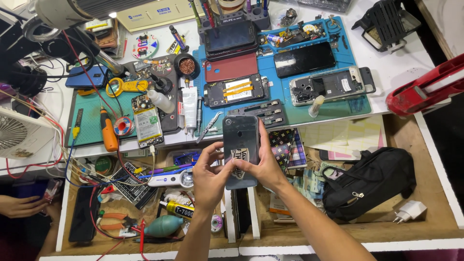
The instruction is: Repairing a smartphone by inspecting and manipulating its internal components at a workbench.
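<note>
Both my hands are closed on a dark, glossy rectangular phone [240,147] with a pale sticker on its back, held upright between them above the open wooden drawer [435,193]; my left hand [209,178] grips its left edge, thumb and fingers pinched narrow near the lower half, and my right hand [267,166] wraps the right edge, one finger stretched up along the side and the thumb pressed on the sticker. Just under my left wrist lie a yellow-and-black glue tube [178,209] and a teal rubber air blower [163,225], with red-handled pliers [112,221] farther left. To the right of my right forearm sits a black fabric zip pouch [369,181], and a small white plug adapter [410,210] beyond it. Just past my fingertips the blue silicone work mat [338,108] carries an opened phone frame [236,90] showing orange flex cables, a dark red back panel [231,66] and a silver phone chassis [331,85]. Off to the left, on a green cutting mat [89,123], rests an orange-handled screwdriver [108,130]
</note>
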